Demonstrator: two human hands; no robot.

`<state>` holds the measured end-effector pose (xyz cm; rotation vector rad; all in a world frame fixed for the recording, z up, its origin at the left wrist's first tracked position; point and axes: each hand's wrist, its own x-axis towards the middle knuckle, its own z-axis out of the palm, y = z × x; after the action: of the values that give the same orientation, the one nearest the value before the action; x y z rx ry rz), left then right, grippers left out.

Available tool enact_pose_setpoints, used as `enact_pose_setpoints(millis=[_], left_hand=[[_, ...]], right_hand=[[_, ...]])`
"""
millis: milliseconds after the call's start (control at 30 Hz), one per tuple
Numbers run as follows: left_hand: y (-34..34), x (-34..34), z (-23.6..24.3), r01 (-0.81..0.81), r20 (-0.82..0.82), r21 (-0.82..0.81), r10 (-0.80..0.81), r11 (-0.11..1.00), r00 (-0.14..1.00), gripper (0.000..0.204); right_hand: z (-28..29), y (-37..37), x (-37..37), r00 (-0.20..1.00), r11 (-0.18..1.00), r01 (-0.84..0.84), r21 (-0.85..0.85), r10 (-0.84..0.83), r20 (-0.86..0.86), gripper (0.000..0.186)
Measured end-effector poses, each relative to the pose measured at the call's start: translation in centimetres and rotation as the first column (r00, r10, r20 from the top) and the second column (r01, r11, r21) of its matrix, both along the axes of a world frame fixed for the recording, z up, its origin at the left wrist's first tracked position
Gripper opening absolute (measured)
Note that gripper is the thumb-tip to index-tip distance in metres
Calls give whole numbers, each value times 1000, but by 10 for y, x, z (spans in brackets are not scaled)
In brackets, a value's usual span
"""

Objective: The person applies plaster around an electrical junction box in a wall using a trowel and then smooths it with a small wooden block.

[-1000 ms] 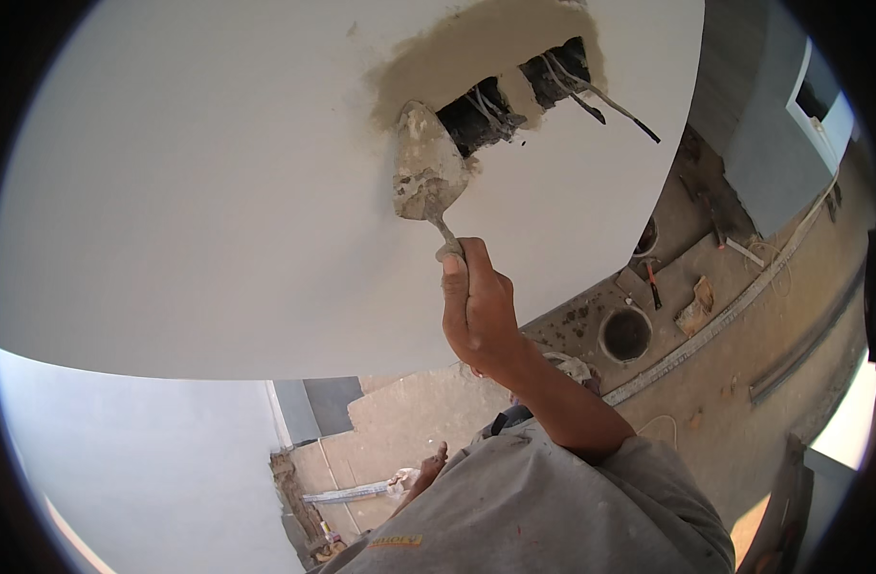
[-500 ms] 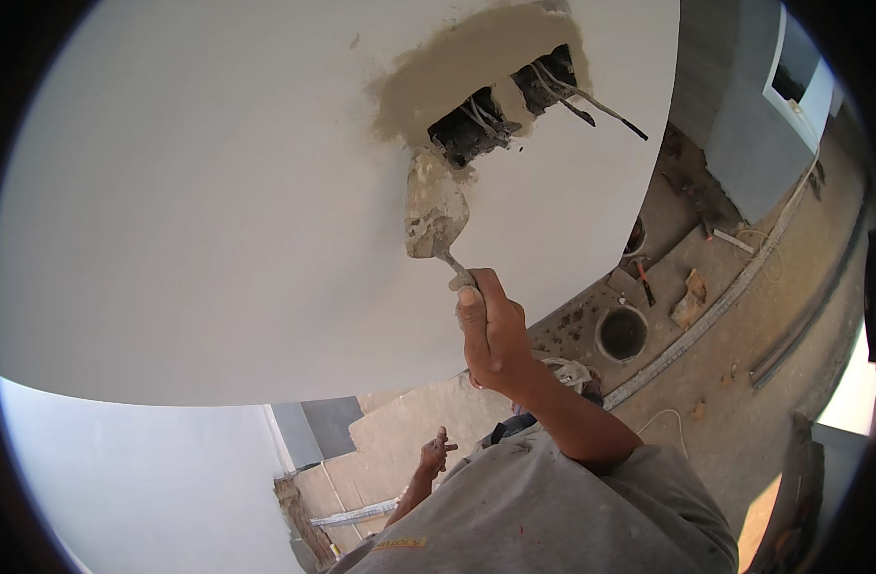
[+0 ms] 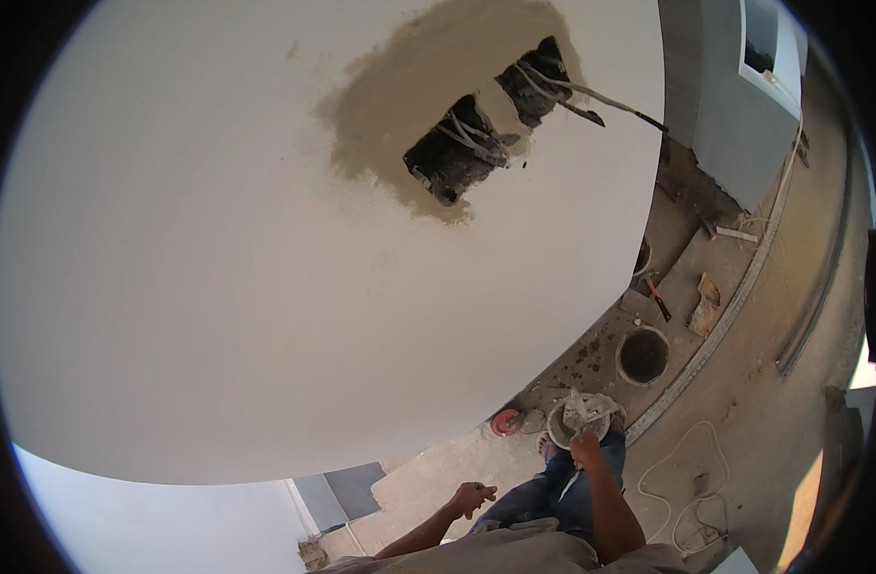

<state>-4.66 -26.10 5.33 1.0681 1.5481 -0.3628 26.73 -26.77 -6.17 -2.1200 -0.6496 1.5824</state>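
Low in front of my legs, my right hand [image 3: 585, 448] is closed round the handle of a trowel [image 3: 583, 409]. Its mortar-smeared blade lies over the mouth of a bucket [image 3: 554, 427] between my feet. My left hand [image 3: 474, 498] hangs to the left of my legs, empty, its fingers loosely bent and partly apart. Above, the white wall [image 3: 218, 316] carries a damp brown mortar patch [image 3: 371, 124] round two dark recesses, a larger left recess [image 3: 447, 158] and a smaller right recess [image 3: 533, 86]. Several cables [image 3: 610, 102] stick out of them.
Right of the bucket stands a round dark-mouthed pail [image 3: 643, 356]. A hammer [image 3: 659, 298] and a torn brown scrap [image 3: 706, 304] lie beyond it. A red round object [image 3: 504, 423] sits by the wall foot. A pale cord [image 3: 677, 459] loops over the floor at right.
My right hand has brought the trowel down from the wall below the left recess to the bucket. My left hand has moved slightly right and lower. The view has shifted, showing more floor.
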Motion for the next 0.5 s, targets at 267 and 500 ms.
enact_pose_setpoints(millis=[267, 500], left_hand=[[-58, 8, -20, -110, -36, -128, 107, 986, 994, 38], [-23, 55, -69, -204, 27, -78, 207, 976, 978, 52]], right_hand=[[-162, -122, -46, 990, 972, 62, -226, -89, -110, 26], [-229, -74, -39, 993, 931, -77, -357, 38, -113, 35]])
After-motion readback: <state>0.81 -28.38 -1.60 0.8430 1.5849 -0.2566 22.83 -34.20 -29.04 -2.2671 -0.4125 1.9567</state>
